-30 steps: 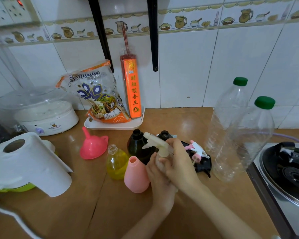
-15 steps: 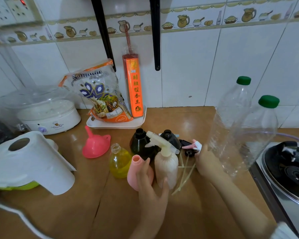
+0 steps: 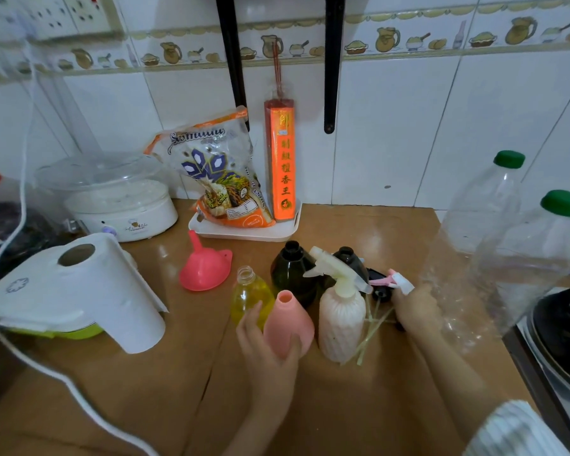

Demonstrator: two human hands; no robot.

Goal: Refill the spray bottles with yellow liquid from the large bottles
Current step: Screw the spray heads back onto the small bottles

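My left hand (image 3: 266, 343) grips the pink cone-shaped bottle (image 3: 288, 319), which has no spray head and stands on the counter. Beside it stands the white spray bottle (image 3: 341, 320) with its cream trigger head screwed on. My right hand (image 3: 415, 309) closes on a pink-and-white trigger head (image 3: 392, 282) lying to the right. A small clear bottle of yellow liquid (image 3: 249, 296) stands open behind my left hand. Two dark bottles (image 3: 290, 269) without heads stand further back. Two large clear bottles with green caps (image 3: 520, 258) stand at the right and look empty.
A pink funnel (image 3: 204, 266) lies upside down on the brown counter (image 3: 343, 406). A paper towel roll (image 3: 79, 287), a white steamer (image 3: 119, 205) and a tray with a snack bag (image 3: 244, 232) fill the left and back. A stove (image 3: 560, 337) sits at the right edge.
Both hands let go of the white spray bottle with its head on. My left hand shifted onto the pink bottle; my right hand reached right to the pink-and-white trigger head.
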